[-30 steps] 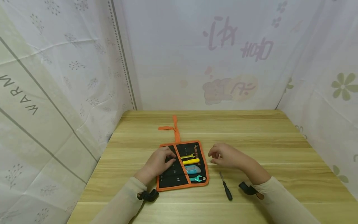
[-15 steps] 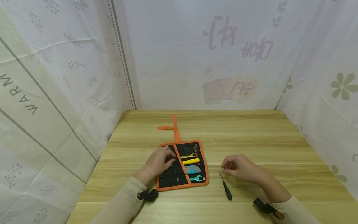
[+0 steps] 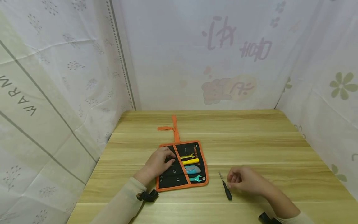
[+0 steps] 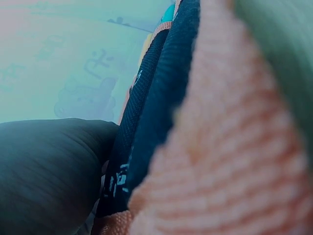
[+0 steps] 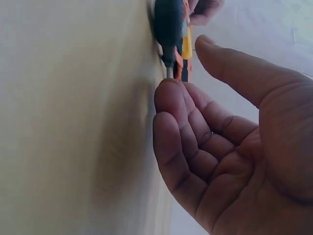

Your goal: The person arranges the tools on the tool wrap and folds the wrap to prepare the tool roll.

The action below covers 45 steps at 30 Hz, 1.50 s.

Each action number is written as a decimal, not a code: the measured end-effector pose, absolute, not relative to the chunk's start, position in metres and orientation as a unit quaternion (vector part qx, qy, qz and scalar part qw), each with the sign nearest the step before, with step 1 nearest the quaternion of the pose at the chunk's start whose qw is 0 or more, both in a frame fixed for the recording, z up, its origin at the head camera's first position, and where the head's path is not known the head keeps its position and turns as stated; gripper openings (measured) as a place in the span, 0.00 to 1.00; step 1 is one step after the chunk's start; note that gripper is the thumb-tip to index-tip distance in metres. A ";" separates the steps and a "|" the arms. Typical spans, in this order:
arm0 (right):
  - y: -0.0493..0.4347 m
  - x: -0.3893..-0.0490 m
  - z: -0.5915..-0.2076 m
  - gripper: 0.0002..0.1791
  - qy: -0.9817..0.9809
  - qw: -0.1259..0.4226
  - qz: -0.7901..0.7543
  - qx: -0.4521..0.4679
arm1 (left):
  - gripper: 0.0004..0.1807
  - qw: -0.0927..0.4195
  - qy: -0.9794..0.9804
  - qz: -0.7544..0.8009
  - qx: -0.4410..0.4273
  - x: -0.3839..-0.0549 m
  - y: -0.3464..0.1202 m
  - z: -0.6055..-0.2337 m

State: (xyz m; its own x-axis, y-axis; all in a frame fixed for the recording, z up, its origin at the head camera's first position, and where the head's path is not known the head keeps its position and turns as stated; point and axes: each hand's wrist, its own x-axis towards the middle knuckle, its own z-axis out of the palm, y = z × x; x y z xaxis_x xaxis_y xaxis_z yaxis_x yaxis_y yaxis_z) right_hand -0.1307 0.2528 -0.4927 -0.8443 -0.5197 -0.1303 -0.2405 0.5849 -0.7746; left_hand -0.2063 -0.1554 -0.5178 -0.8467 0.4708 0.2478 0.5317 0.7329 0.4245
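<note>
A black tool pouch [image 3: 170, 181] with orange edging lies unrolled on the table. My left hand [image 3: 156, 163] rests on its left part, fingertips by the pocket edge. In the pouch's pockets sit a small yellow wrench [image 3: 191, 156], a yellow-handled tool [image 3: 191, 161], a light-blue utility knife [image 3: 193, 169] and a teal wrench [image 3: 197, 178]. To the pouch's right lies a black-handled screwdriver [image 3: 227, 190], tip away from me. Just right of its shaft is my right hand [image 3: 247, 180], fingers loosely bent and holding nothing. The right wrist view has the screwdriver handle [image 5: 168, 22] beyond the fingertips.
Orange tie straps [image 3: 176, 132] extend from the pouch's far edge across the wooden table [image 3: 246, 133]. Printed curtains [image 3: 167, 62] hang behind the table and along both sides.
My right hand has moved from near the pouch's right edge, rightward and toward me, to beside the screwdriver. The left hand, pouch and screwdriver have stayed in place.
</note>
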 end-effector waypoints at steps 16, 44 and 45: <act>0.241 -0.117 -0.490 0.12 0.883 0.169 -0.382 -0.216 | 0.03 0.057 -0.931 -0.251 -0.261 -0.207 -0.156 -0.520; 0.241 -0.129 -0.489 0.12 0.929 0.105 -0.284 -0.215 | 0.02 0.046 -0.924 -0.271 -0.267 -0.206 -0.156 -0.520; 0.241 -0.130 -0.490 0.13 0.932 0.101 -0.276 -0.213 | 0.02 0.046 -0.923 -0.272 -0.268 -0.206 -0.156 -0.520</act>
